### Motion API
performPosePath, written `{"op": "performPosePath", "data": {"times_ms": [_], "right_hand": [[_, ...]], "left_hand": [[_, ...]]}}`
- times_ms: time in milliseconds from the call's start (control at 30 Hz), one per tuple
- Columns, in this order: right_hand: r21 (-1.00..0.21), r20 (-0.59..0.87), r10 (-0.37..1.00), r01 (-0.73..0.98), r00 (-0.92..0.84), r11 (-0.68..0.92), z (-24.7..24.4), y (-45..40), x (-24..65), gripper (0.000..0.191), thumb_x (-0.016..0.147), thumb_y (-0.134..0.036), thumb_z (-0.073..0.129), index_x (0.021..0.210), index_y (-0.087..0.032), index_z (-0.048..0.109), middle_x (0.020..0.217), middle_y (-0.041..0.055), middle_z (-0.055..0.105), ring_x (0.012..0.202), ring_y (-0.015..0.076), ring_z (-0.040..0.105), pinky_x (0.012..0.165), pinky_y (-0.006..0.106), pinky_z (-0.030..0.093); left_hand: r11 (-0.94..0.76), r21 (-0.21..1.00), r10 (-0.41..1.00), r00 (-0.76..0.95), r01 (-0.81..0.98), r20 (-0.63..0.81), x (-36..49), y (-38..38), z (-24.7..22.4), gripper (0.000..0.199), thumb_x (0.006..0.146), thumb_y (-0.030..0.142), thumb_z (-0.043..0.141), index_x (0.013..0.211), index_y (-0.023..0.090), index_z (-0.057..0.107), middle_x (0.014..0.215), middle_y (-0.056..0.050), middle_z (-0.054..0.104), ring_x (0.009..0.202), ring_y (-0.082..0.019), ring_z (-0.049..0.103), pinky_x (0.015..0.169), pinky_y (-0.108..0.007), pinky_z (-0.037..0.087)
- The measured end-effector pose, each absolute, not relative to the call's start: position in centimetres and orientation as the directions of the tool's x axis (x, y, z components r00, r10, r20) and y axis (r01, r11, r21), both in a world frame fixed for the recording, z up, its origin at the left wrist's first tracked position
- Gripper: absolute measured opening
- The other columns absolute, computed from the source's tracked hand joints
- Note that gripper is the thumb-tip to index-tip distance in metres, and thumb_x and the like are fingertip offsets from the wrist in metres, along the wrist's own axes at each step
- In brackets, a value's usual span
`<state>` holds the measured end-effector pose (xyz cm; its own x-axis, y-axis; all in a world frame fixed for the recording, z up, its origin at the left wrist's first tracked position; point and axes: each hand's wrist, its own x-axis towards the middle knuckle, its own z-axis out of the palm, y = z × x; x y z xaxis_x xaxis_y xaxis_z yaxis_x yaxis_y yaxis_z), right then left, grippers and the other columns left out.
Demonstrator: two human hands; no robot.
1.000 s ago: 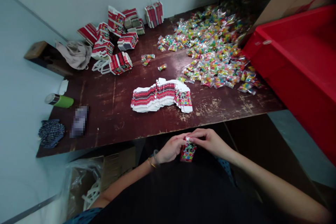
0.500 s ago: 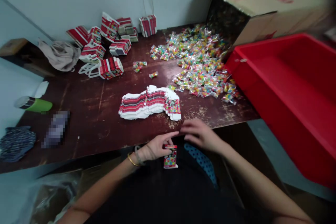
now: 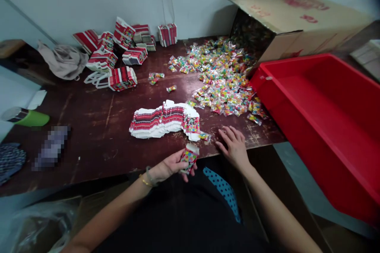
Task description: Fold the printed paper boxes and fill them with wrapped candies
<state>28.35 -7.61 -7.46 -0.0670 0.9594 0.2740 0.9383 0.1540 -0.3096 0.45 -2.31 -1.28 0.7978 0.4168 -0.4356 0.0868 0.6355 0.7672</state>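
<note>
My left hand (image 3: 175,164) is closed around a small red printed candy box (image 3: 190,158), tilted, with a white flap raised at its upper end. My right hand (image 3: 233,144) is at the table's front edge, fingers stretched out and a little apart, with nothing seen in it. Between the two hands lies a wrapped candy (image 3: 204,136), beside a fanned row of flat red-and-white cartons (image 3: 162,120). Behind my right hand spreads a large heap of wrapped candies (image 3: 222,83).
A deep red plastic tub (image 3: 314,99) stands at the right edge, before an open cardboard box (image 3: 297,27). Bundled cartons (image 3: 123,79) are stacked at the back left. A green cup (image 3: 34,118) and a cloth bag (image 3: 63,61) stand at the left of the dark table (image 3: 97,134).
My left hand has raised and tilted the candy box, whose flap now shows. My right hand has moved right onto the table edge. A candy now lies by the carton row.
</note>
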Motion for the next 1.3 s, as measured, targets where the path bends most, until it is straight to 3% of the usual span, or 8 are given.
{"op": "performPosePath", "data": {"times_ms": [167,333,433,667,1000,1100,1233,1300], "right_hand": [[-0.363,0.265,0.947,0.892,-0.179,0.271,-6.6,-6.4,27.5,0.042,0.096,-0.034,0.048,0.136,-0.023,0.052,0.135,0.0101,0.057,0.131,0.0286,0.042,0.107,0.049,0.032],[-0.405,0.218,0.858,0.757,-0.465,0.514,-6.2,-6.3,22.9,0.056,0.092,-0.041,0.053,0.144,-0.022,0.042,0.145,0.0106,0.048,0.138,0.0303,0.034,0.113,0.052,0.026],[-0.489,0.199,0.805,0.655,-0.559,0.576,-6.7,-7.7,21.3,0.050,0.093,-0.034,0.052,0.142,-0.023,0.045,0.139,0.0121,0.054,0.129,0.0311,0.045,0.106,0.054,0.035],[-0.950,0.069,0.993,0.298,-0.092,0.093,-3.1,-8.0,21.3,0.024,0.093,-0.033,0.053,0.116,-0.026,0.057,0.108,0.0079,0.068,0.096,0.0222,0.065,0.084,0.038,0.054],[-0.977,-0.021,0.998,0.209,0.067,-0.034,0.5,-5.3,21.0,0.021,0.087,-0.042,0.061,0.085,-0.021,0.063,0.089,0.0062,0.067,0.073,0.0184,0.061,0.063,0.030,0.052],[-0.990,0.007,0.990,0.142,0.138,-0.012,1.6,-5.5,21.1,0.020,0.087,-0.042,0.062,0.087,-0.022,0.062,0.094,0.0054,0.067,0.077,0.0190,0.062,0.068,0.031,0.052],[-0.960,-0.007,0.999,0.279,-0.053,0.008,1.4,-5.5,20.5,0.022,0.088,-0.044,0.060,0.084,-0.023,0.067,0.087,0.0052,0.067,0.078,0.0211,0.061,0.073,0.036,0.052],[-0.922,0.054,0.990,0.374,-0.132,0.100,0.6,-5.8,20.1,0.025,0.089,-0.044,0.057,0.084,-0.024,0.071,0.103,0.0081,0.066,0.096,0.0258,0.058,0.087,0.042,0.049]], "left_hand": [[0.640,0.766,0.640,0.596,-0.063,-0.485,2.6,-2.2,-2.7,0.040,0.080,0.033,0.066,0.111,0.015,0.049,0.091,-0.007,0.063,0.072,-0.016,0.064,0.056,-0.023,0.048],[0.632,0.762,0.712,0.495,-0.142,-0.498,0.4,-1.5,-2.7,0.040,0.086,0.049,0.057,0.102,0.014,0.052,0.084,-0.006,0.064,0.066,-0.015,0.063,0.051,-0.023,0.046],[0.616,0.781,0.728,0.455,-0.106,-0.513,-1.1,-1.3,-2.2,0.041,0.085,0.048,0.060,0.108,0.015,0.052,0.091,-0.007,0.065,0.072,-0.016,0.064,0.054,-0.023,0.048],[0.555,0.829,0.635,0.604,0.076,-0.481,0.1,-2.5,-2.2,0.055,0.072,0.028,0.073,0.122,0.016,0.053,0.106,-0.010,0.064,0.086,-0.019,0.064,0.065,-0.027,0.054],[0.499,0.864,0.634,0.654,0.061,-0.412,2.3,-4.1,-1.5,0.051,0.075,0.022,0.066,0.122,0.014,0.051,0.092,-0.006,0.058,0.077,-0.017,0.058,0.054,-0.024,0.051],[0.505,0.859,0.637,0.639,0.077,-0.431,2.4,-4.2,-1.6,0.051,0.074,0.022,0.065,0.123,0.015,0.051,0.090,-0.005,0.058,0.074,-0.015,0.058,0.051,-0.022,0.048],[0.460,0.884,0.669,0.620,0.090,-0.411,2.4,-4.2,-1.7,0.050,0.074,0.030,0.070,0.118,0.014,0.053,0.085,-0.003,0.057,0.073,-0.015,0.058,0.050,-0.021,0.047],[0.441,0.895,0.691,0.611,0.067,-0.387,2.4,-4.2,-1.8,0.051,0.075,0.041,0.070,0.115,0.013,0.054,0.081,-0.003,0.056,0.072,-0.016,0.058,0.049,-0.021,0.047]]}}
